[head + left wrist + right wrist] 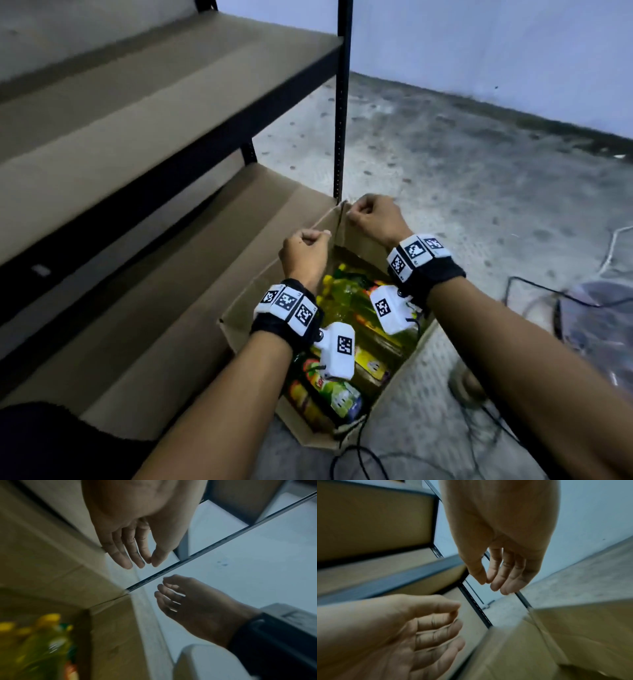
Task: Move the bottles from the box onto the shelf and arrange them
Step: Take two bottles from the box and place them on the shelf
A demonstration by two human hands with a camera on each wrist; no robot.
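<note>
Head view: left hand (305, 255) and right hand (375, 217) loosely curled above box (246, 310), empty.

**Site Condition: Storage Corner, Dim Lighting**

A pale wall (479, 44) is running behind the area, meeting a mottled grey concrete floor (462, 178) along a dark base line. The floor is showing scattered spots and stains. Black cables (534, 291) are trailing across it at the right, with a whitish cord (616, 243) looping nearby. Lighting is reading low and bluish throughout, leaving the nearer corners sitting in shadow.
</note>
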